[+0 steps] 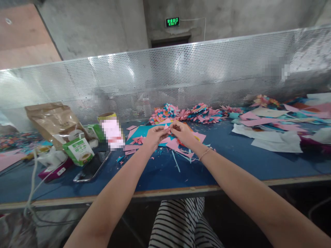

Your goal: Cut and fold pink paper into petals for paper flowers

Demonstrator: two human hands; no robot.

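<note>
Between my two hands, above the middle of the blue table, is a small folded piece of pink paper (167,128). My left hand (156,135) pinches it from the left. From the right, my right hand (181,132) has its fingers closed on the same piece. Beneath and around the hands lie a blue paper sheet (141,131), pink paper offcuts (178,148) and a small pink paper flower (138,140). Behind them, pink and blue paper flowers (165,113) are heaped along the perforated metal panel.
The perforated panel (155,75) closes off the table's back. To the left stand a brown paper bag (55,119), a green-and-white packet (79,151), a phone lying flat (92,167) and a purple tissue box (55,172) near a white cable (33,175). Paper strips and white tissues (276,139) lie right.
</note>
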